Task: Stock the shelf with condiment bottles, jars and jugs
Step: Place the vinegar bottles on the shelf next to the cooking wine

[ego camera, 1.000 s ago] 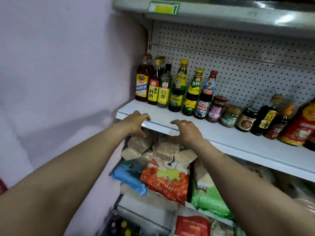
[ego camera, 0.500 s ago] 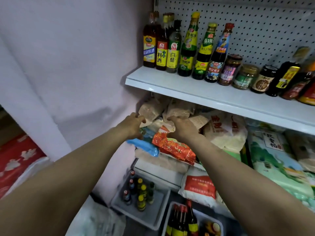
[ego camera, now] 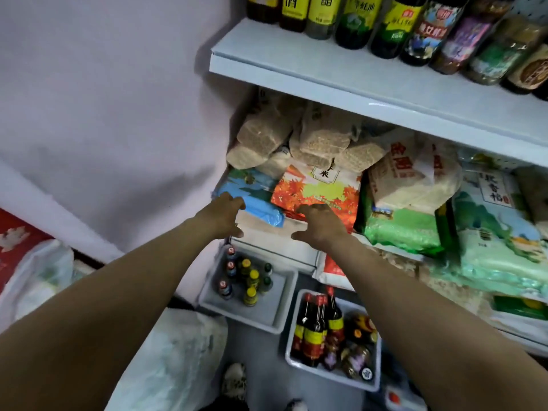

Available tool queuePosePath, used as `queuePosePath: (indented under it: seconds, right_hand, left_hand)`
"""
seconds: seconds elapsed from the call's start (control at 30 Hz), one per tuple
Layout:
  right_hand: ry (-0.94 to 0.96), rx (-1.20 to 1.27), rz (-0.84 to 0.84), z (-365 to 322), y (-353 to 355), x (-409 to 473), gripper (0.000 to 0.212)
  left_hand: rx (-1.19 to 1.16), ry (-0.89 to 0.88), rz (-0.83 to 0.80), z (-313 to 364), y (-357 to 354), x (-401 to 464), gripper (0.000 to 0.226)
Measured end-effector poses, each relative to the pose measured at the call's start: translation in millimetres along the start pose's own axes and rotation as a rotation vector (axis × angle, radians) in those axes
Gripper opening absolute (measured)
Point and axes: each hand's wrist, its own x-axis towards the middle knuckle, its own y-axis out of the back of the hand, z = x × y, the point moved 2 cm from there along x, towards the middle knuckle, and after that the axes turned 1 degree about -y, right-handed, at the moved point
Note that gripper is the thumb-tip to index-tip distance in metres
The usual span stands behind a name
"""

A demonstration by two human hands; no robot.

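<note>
A white shelf (ego camera: 326, 75) at the top carries a row of condiment bottles (ego camera: 355, 22) and jars (ego camera: 498, 51). On the floor stand two grey bins. The left bin (ego camera: 267, 315) holds several small bottles (ego camera: 250, 280). The right bin (ego camera: 299, 363) holds dark red-capped bottles (ego camera: 315, 327) and jars (ego camera: 355, 357). My left hand (ego camera: 222, 216) and my right hand (ego camera: 321, 225) hover in the air in front of the lower shelf, above the bins, fingers spread and loosely curved, holding nothing.
Rice and grain bags (ego camera: 317, 191) fill the lower shelf, with green bags (ego camera: 403, 232) to the right. A pale wall (ego camera: 103, 99) stands on the left. White plastic bags (ego camera: 178, 363) and a red sack (ego camera: 17, 250) lie on the floor.
Both hands dropped from the upper shelf's front edge down past the rice bags. The view tilted downward, bringing the two floor bins into sight.
</note>
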Motion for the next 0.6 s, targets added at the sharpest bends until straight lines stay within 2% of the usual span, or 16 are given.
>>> queuePosePath:
  seconds: [0.27,0.43,0.6]
  right_hand:
    - [-0.147,0.211,-0.174,52,-127,32,0.053]
    - [-0.286,0.441,-0.200,90,-209,69,0.037]
    - [-0.279,0.350,-0.277,126,-298,122,0.042]
  left_hand:
    - [-0.204,0.057,-0.173,-47,-118,31,0.059]
    - [-0.447,0.140,-0.093,-64,-211,59,0.046]
    - [-0.689,0.288,-0.005,-70,-322,97,0.043]
